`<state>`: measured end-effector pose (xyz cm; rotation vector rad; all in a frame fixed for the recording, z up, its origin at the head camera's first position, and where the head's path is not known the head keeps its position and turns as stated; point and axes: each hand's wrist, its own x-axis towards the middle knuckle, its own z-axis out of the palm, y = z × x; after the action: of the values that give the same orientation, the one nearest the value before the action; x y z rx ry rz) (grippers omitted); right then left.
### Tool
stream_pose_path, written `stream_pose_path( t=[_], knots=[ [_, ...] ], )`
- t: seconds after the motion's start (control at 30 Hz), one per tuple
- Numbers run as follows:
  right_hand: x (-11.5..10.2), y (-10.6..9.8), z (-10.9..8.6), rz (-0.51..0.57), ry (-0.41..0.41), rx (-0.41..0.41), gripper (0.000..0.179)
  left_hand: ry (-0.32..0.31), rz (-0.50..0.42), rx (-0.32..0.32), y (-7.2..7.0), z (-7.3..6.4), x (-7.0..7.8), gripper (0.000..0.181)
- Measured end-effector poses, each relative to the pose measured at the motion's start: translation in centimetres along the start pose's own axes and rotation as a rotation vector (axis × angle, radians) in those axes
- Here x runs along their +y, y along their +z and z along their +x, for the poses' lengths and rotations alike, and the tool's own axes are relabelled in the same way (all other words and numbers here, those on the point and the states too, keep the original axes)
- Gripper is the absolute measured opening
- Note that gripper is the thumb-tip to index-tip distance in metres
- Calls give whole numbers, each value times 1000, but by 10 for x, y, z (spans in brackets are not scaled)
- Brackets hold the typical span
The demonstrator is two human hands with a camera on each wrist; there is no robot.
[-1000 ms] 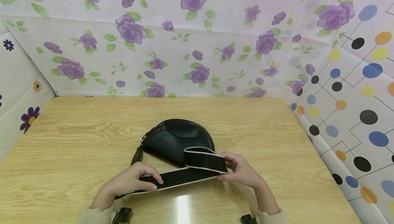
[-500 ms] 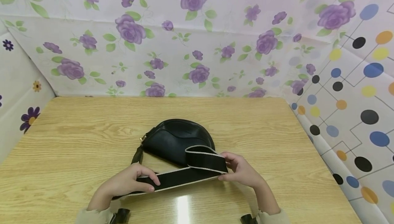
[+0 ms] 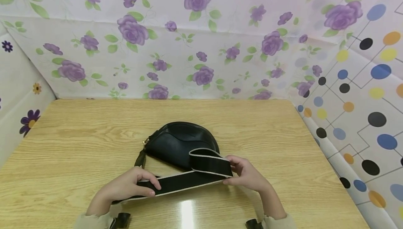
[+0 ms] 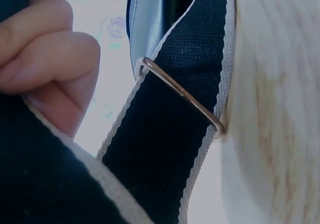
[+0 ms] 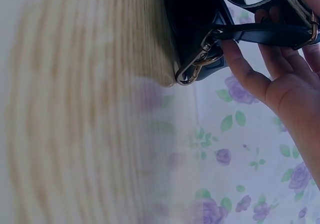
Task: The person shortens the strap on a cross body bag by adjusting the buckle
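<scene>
A white sheet printed with purple flowers (image 3: 176, 61) filled the far side, and a spotted sheet (image 3: 355, 92) sloped down along the right. Before them lay a wooden table (image 3: 267, 134). A black half-moon bag (image 3: 181, 141) rested on it near the middle, its curved edge facing far and its straighter edge near. The bag's black strap (image 3: 185, 181), edged in white, ran across the near side of the bag, doubling back in an upright loop at the right.

The left hand (image 3: 127, 185) gripped the strap toward its left end, thumb on the near side and fingers bent over the far side, with little gap between them. The right hand (image 3: 247, 174) held the folded right end of the strap between thumb and fingers; the right wrist view showed its fingers against a leather tab (image 5: 270, 34) that joined the strap to the bag's hardware.

Smaller still, a black leather strip (image 3: 140, 159) hung from a gold-toned clasp (image 3: 145, 141) at the bag's left corner, a metal hook (image 5: 190, 69) showed at its right end, and a thin metal slider (image 4: 182, 95) crossed the strap.
</scene>
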<state>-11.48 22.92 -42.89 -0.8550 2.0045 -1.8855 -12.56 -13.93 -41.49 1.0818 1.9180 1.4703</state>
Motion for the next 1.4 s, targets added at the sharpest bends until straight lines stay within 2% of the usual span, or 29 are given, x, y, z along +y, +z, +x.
stream_pose_path(
  t=[0.27,0.5,1.0,1.4],
  knots=[
    [0,0,0,-2,-31,-1,34,-8,8,6,0,-2,1,13],
    [1,0,-1,-2,4,6,35,-4,5,4,-2,-4,-2,14],
    [2,-1,0,-5,-4,1,34,6,12,12,-6,-13,-5,12],
    [2,-1,0,2,-2,2,33,-5,-40,10,-8,-23,-7,12]
  ],
)
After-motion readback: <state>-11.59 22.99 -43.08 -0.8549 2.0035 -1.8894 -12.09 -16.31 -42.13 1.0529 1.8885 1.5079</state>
